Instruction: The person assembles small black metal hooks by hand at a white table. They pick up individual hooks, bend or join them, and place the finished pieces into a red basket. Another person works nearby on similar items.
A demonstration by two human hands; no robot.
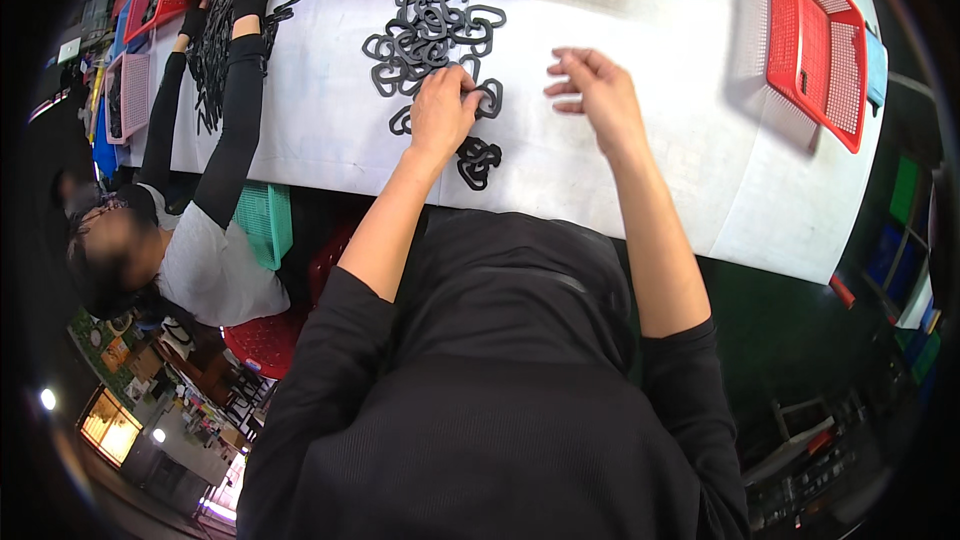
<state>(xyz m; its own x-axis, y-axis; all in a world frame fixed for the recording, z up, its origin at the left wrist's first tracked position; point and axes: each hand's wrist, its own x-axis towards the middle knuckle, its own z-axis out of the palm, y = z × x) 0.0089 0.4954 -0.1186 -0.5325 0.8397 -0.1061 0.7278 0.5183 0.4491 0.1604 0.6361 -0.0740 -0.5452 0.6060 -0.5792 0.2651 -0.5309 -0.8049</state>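
Black clips [432,28] piled on white table [650,165]; most look still to do. Small cluster [480,154] lies apart, pile's near side, perhaps the done share. Left hand [443,112] at pile's near edge, fingers bent; can't tell if pinching anything. Right hand [602,100] right of pile, loosely open, looks empty. Red basket [855,70] far right of pile; co-worker [222,275] left.

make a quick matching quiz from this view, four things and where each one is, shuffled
1. left hand
2. right hand
3. green basket
4. small cluster of black links

A. on the white tabletop, close to its near edge
B. beside the seated co-worker
C. at the large pile of black links
D. right of the links, apart from them

Pairs: 1-C, 2-D, 3-B, 4-A
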